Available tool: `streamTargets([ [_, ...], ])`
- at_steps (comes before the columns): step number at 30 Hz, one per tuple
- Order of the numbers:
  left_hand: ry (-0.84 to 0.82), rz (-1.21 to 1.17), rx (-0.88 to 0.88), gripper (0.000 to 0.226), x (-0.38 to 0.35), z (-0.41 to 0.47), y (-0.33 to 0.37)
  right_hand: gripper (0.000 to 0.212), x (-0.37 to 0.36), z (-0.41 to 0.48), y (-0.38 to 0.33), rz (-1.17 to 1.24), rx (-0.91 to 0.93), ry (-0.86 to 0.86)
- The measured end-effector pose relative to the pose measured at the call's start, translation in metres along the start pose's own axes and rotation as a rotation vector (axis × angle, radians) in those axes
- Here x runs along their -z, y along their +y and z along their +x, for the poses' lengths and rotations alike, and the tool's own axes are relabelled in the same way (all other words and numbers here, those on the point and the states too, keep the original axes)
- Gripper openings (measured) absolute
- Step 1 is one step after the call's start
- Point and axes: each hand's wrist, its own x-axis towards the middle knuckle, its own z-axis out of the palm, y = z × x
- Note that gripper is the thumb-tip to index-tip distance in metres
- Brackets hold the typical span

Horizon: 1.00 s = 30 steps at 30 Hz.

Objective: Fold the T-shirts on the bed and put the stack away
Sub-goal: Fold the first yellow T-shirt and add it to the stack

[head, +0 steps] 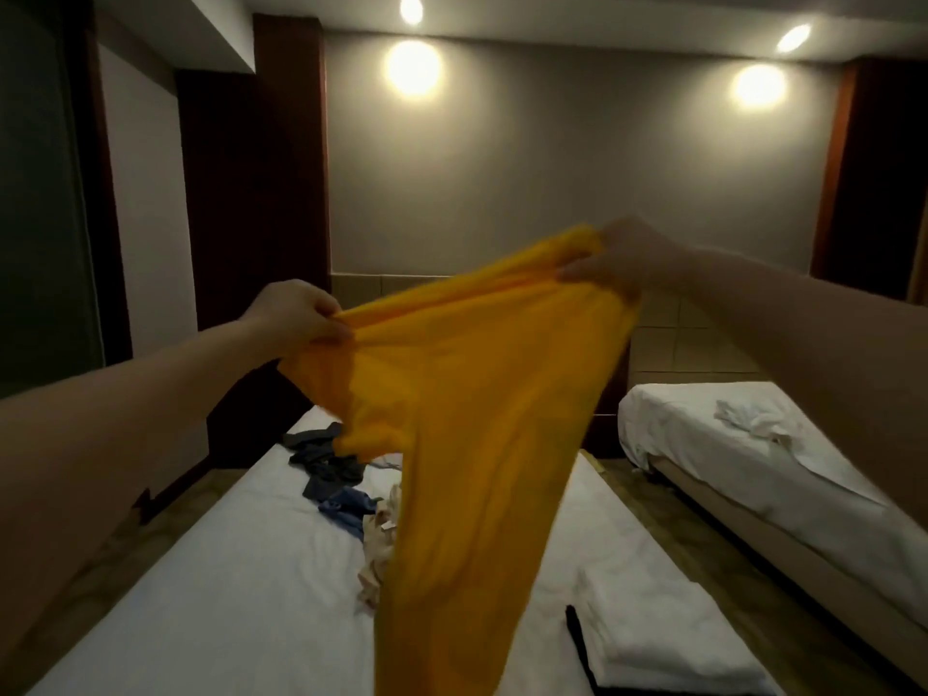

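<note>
Yellow shirt (472, 419) pinched at its top edge by left hand (296, 311) and right hand (617, 258), held above bed (201, 595), likely to spread for folding.

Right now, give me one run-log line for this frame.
left hand: grips yellow T-shirt | right hand: grips yellow T-shirt | yellow T-shirt: held up over bed, unfolded | bed: loose clothes, folded white towel

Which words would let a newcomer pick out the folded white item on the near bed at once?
Start at the near bed, the one under the held-up yellow T-shirt. On its right side, close to the camera, lies the folded white cloth. Unlike the crumpled dark clothes farther up the bed, it is neatly squared, with a black strip along its left edge.
</note>
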Motion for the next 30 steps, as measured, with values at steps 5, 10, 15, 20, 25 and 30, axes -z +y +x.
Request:
streamTargets([
  [5,-0.106,-0.262,0.029,0.012,-0.002,0.002,-0.01,0.034,0.004,0.007,0.003,0.084,0.015,-0.014],
  [10,-0.217,-0.545,0.053,0.009,0.012,0.005,-0.019,0.023,0.01,-0.003,0.012,0.428,-0.067,-0.025],
  [15,-0.205,-0.047,-0.004,0.015,-0.01,-0.001,-0.017,0.023,-0.029,-0.009,0.031,0.225,-0.064,-0.081],
  [20,-0.034,-0.139,-0.058,0.017,-0.006,-0.004,-0.012,0.029,-0.025,-0.005,0.02,0.153,0.037,0.284],
  [25,0.271,-0.376,-0.074,0.012,0.022,0.003,0.002,0.04,-0.006,0.009,0.006,0.25,0.038,0.521],
  [30,-0.078,-0.012,-0.034,0.019,-0.008,-0.009,-0.014,0.027,-0.016,0.002,0.01,-0.103,0.158,0.115],
])
